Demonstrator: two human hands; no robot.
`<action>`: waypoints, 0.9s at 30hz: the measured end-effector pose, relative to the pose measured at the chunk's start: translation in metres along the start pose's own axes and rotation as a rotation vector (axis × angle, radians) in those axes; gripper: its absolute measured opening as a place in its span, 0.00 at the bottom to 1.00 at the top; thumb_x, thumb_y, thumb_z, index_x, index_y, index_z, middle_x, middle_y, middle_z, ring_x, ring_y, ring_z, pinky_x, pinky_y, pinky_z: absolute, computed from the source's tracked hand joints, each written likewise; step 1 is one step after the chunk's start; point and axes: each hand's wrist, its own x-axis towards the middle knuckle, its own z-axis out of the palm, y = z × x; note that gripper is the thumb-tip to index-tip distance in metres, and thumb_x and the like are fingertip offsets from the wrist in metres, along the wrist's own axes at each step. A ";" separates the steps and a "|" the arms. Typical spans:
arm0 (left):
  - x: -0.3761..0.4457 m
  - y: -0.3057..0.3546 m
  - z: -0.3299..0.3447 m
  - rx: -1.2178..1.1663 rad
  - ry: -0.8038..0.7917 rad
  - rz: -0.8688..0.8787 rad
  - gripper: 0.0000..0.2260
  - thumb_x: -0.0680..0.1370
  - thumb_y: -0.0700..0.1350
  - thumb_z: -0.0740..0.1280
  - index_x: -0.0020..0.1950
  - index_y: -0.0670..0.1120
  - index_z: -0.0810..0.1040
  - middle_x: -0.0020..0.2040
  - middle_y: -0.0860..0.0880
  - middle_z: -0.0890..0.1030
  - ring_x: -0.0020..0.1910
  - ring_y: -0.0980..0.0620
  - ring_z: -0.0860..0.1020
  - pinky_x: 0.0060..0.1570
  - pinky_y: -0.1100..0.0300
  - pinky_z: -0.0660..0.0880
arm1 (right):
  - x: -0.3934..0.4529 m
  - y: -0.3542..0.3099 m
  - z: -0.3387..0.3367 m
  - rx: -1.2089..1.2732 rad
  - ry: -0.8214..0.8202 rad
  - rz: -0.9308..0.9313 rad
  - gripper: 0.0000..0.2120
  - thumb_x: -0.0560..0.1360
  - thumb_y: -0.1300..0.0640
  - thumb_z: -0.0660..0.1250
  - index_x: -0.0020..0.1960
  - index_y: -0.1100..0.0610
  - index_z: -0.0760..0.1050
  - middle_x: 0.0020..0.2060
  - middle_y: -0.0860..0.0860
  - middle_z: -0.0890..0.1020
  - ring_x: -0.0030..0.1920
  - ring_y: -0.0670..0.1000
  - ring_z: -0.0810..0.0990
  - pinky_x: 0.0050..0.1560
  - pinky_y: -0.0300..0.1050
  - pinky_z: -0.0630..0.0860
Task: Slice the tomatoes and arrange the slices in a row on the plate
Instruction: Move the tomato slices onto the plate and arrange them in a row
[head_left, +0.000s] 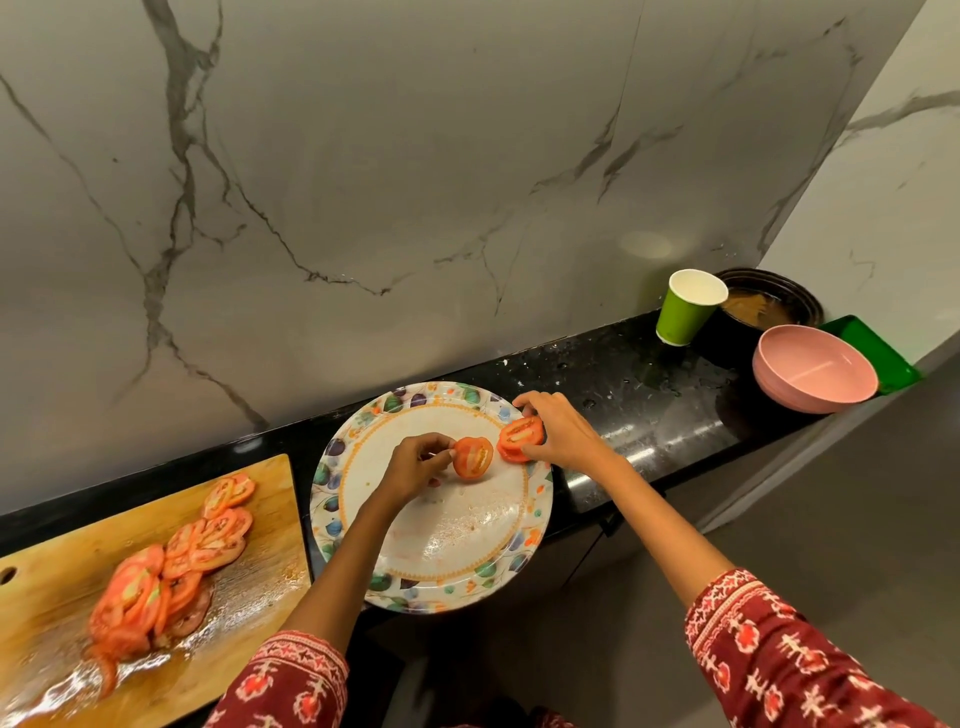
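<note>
Two tomato slices are at the far right part of the plate (447, 551). The left slice (472, 457) lies cut face up just inside the orange ring of the plate's pattern, pinched at its left edge by the curled fingers of the left hand (418, 465). The right slice (519, 439) sits at the plate's right rim, on top of what appears to be another slice beneath it, and is gripped by the right hand (563, 434), whose thumb and fingers curl round its right side. The two slices lie close together, with a narrow gap between them.

The plate is round, white, with a leaf and fruit border; it rests on the dark speckled table (649, 410) and overhangs its near edge.

The remaining tomato slices (171, 571) lie in overlapping heaps on a wet wooden cutting board (249, 613), just left of the plate.

Well to the right on the table stand a green paper cup (685, 306), a stack of pink bowls (813, 369), a dark round dish (774, 304) behind them, and a green tray (878, 353) against the corner.

Both forearms carry red patterned sleeves (779, 654). A grey-veined marble wall (415, 182) rises behind the table.
</note>
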 end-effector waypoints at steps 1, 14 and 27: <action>0.000 -0.001 0.000 0.005 -0.001 0.000 0.09 0.78 0.39 0.63 0.57 0.40 0.77 0.50 0.45 0.78 0.42 0.53 0.75 0.32 0.71 0.75 | 0.002 -0.003 0.000 0.020 -0.009 -0.012 0.27 0.69 0.55 0.72 0.64 0.54 0.67 0.55 0.51 0.74 0.57 0.50 0.68 0.52 0.43 0.71; 0.020 0.013 0.013 0.149 -0.059 0.033 0.10 0.78 0.40 0.63 0.57 0.40 0.77 0.54 0.41 0.79 0.47 0.49 0.75 0.41 0.67 0.75 | 0.003 0.008 -0.004 0.010 -0.121 0.078 0.38 0.66 0.55 0.76 0.70 0.52 0.61 0.63 0.51 0.71 0.65 0.52 0.66 0.63 0.52 0.68; 0.029 0.041 0.043 0.236 0.090 0.045 0.17 0.77 0.47 0.65 0.64 0.43 0.73 0.60 0.42 0.78 0.55 0.47 0.78 0.52 0.60 0.75 | 0.004 0.013 0.003 0.028 -0.145 0.050 0.33 0.67 0.58 0.73 0.68 0.52 0.63 0.61 0.50 0.75 0.61 0.52 0.68 0.58 0.50 0.73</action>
